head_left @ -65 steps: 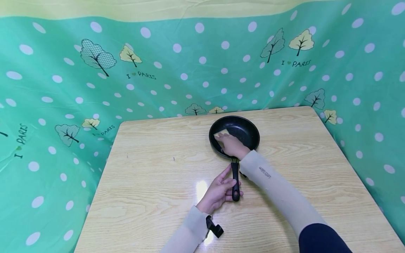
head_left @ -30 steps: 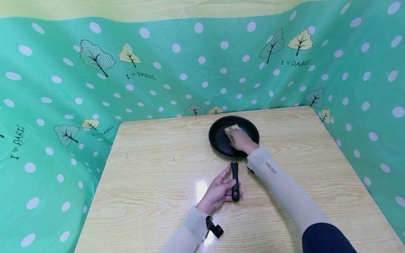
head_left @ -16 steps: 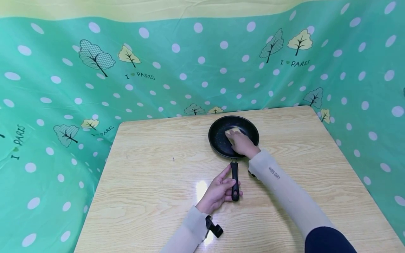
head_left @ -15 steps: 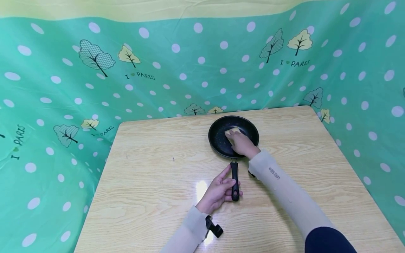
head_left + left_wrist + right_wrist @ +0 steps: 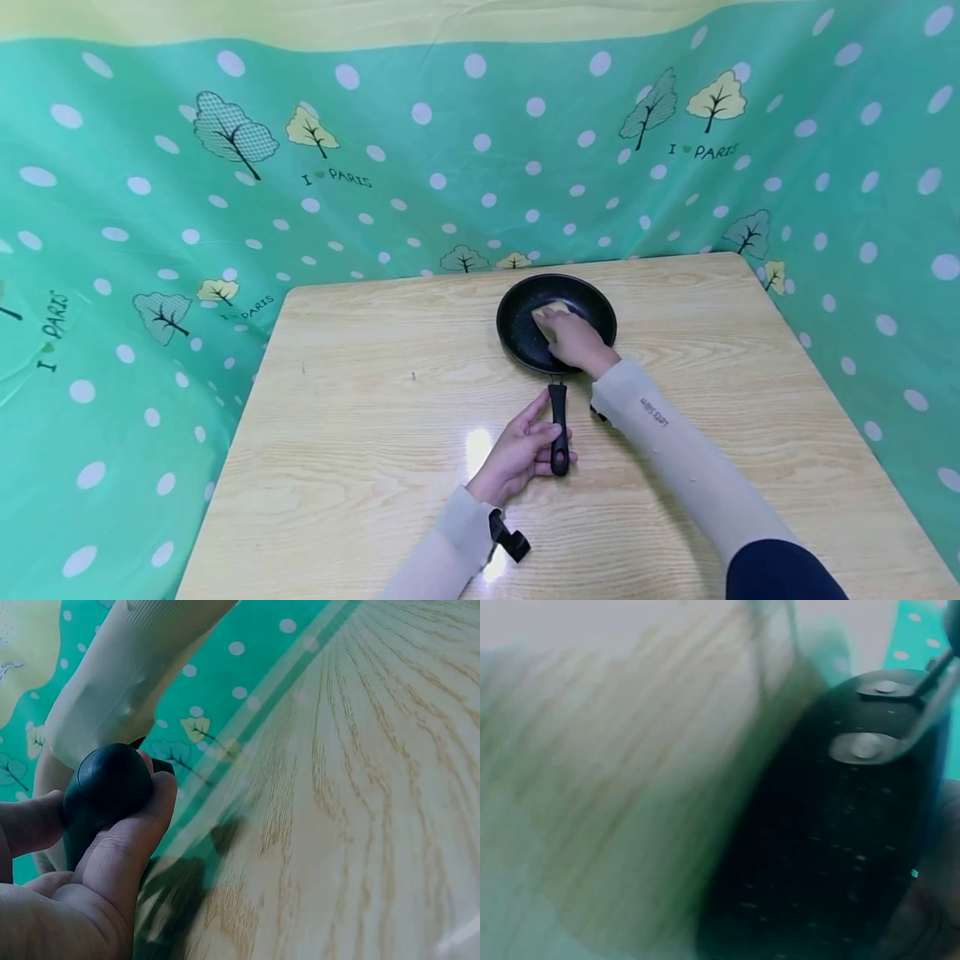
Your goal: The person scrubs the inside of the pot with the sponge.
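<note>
A black frying pan [image 5: 516, 335] stands near the table's far edge, its handle pointing towards me. My left hand [image 5: 517, 454] holds the black handle [image 5: 558, 408] between thumb and fingers; in the left wrist view the rounded handle end [image 5: 112, 784] shows between them. Inside the pan, my right hand [image 5: 576, 340] grips a thin, pale yellow sponge [image 5: 550, 310] over the middle of the base, fingers bent over it. The right wrist view shows the pan's outer wall [image 5: 817, 847] with metal rivets, and only a dark sliver of the hand.
The light wooden table [image 5: 360, 433] reaches a green dotted curtain [image 5: 420, 150] at the back and sides. Both forearms wear pale sleeves; a black strap mount [image 5: 510, 537] sits at the left wrist. My right forearm [image 5: 675, 450] crosses the table's right half.
My right hand has moved the sponge from the pan's left side to the middle, then barely shifted in the last half second. The left hand keeps its hold on the handle.
</note>
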Available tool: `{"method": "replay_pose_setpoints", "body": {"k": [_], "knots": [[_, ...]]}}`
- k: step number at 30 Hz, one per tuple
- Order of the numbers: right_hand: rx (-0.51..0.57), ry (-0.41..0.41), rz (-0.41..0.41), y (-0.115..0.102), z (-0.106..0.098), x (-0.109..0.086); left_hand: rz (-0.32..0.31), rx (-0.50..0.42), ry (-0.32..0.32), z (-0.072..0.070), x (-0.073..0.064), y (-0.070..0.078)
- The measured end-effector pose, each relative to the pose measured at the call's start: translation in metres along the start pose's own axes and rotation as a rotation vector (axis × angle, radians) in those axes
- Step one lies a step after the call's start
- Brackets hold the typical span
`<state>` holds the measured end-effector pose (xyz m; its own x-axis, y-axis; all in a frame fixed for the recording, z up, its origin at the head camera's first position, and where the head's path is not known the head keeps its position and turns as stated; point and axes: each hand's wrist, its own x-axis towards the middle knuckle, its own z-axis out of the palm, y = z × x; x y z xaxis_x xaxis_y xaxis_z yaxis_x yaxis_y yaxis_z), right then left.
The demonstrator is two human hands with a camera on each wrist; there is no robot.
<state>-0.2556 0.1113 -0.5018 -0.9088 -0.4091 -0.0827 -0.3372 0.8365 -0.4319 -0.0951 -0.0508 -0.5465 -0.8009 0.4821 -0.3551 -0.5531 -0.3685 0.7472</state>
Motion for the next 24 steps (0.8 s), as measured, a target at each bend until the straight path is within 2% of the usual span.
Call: {"method": "replay_pose_setpoints", "body": {"k": [7,13,24], "knots": [[0.033,0.042,-0.028,-0.004,-0.020,-0.003,-0.003,0.002,0.000,0.001,0.001,0.000],[0.034,0.090,-0.054,0.003,-0.040,-0.009,-0.002,0.016,0.005,0.001,0.002,0.000],[0.062,0.180,0.023,0.035,-0.064,-0.022,0.002,0.015,0.023,0.001,0.001,-0.001]]}}
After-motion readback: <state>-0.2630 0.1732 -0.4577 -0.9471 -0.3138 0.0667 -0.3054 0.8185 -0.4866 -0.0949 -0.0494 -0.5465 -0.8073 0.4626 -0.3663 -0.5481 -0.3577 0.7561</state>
